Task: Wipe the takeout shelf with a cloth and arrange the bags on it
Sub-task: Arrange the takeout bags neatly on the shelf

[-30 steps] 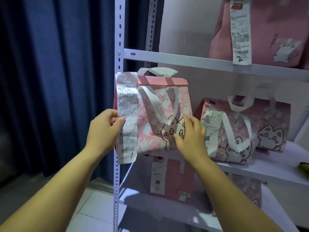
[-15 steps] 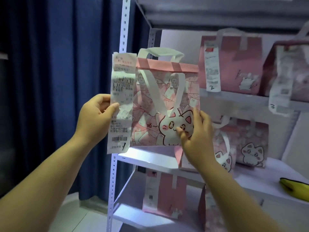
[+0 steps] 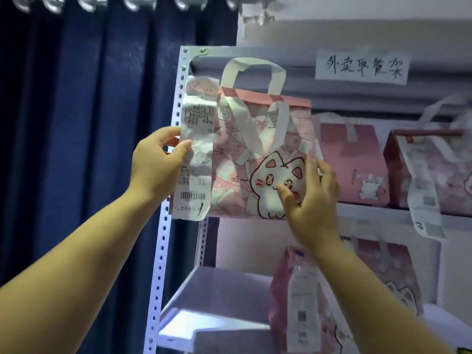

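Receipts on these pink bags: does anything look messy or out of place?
The receipt on the held bag is crumpled where the left hand grips it. On the rightmost bag, the long receipt dangles below the shelf edge. Nothing looks spilled.

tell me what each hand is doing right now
Left hand: grips the pink bag by its left edge, thumb on the receipt.
Right hand: grips the same bag by its lower right edge, thumb on the front.

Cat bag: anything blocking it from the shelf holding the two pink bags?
Nothing visible. The cat bag hides the left end of the shelf, so that spot cannot be checked. The nearest pink bag stands just right of it; the perforated post flanks the left.
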`<state>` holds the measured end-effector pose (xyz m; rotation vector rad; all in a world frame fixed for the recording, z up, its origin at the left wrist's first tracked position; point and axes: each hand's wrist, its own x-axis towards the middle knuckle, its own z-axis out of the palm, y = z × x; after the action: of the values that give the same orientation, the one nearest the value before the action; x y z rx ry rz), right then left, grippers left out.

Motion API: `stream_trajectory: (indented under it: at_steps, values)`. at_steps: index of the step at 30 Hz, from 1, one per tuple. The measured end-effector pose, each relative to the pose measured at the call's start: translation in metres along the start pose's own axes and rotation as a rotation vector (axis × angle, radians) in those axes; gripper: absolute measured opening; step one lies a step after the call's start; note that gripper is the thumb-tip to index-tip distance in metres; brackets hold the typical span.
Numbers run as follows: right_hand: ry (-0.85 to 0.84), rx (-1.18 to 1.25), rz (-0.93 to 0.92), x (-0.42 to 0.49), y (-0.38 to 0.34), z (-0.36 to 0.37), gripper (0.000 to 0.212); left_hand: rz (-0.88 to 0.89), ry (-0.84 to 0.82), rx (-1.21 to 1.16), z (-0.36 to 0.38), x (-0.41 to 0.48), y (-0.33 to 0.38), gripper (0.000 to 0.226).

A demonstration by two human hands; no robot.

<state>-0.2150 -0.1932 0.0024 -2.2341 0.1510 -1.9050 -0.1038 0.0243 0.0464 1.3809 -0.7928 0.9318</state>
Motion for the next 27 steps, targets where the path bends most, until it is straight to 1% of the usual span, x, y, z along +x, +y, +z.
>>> stream_trajectory:
  at_steps: [4,9,12,15,19,22,25,27]
  values:
    - [0.093,-0.005,-0.034,0.027,-0.004,0.020,0.063,0.056,0.028,0.025,0.008,0.041,-0.022,0.027]
    - [0.141,-0.032,-0.054,0.055,-0.001,0.039,0.065,0.118,0.046,0.022,0.018,0.076,-0.040,0.027]
    - [0.116,-0.031,-0.028,0.064,0.004,0.053,0.065,0.126,0.033,0.034,0.029,0.088,-0.052,0.023]
    - [0.082,-0.052,0.025,0.067,0.011,0.069,0.063,0.084,-0.019,0.018,0.040,0.090,-0.069,0.012]
    - [-0.003,-0.102,0.089,0.065,0.021,0.086,0.062,0.019,-0.112,0.003,0.054,0.088,-0.095,0.014]
    - [-0.036,-0.149,0.125,0.064,0.025,0.096,0.062,-0.009,-0.088,0.055,0.065,0.084,-0.108,0.026]
    - [-0.054,-0.190,0.148,0.065,0.029,0.102,0.060,0.021,-0.082,0.138,0.073,0.081,-0.114,0.021]
    - [-0.079,-0.204,0.162,0.068,0.032,0.105,0.058,0.069,-0.114,0.249,0.079,0.079,-0.117,0.018]
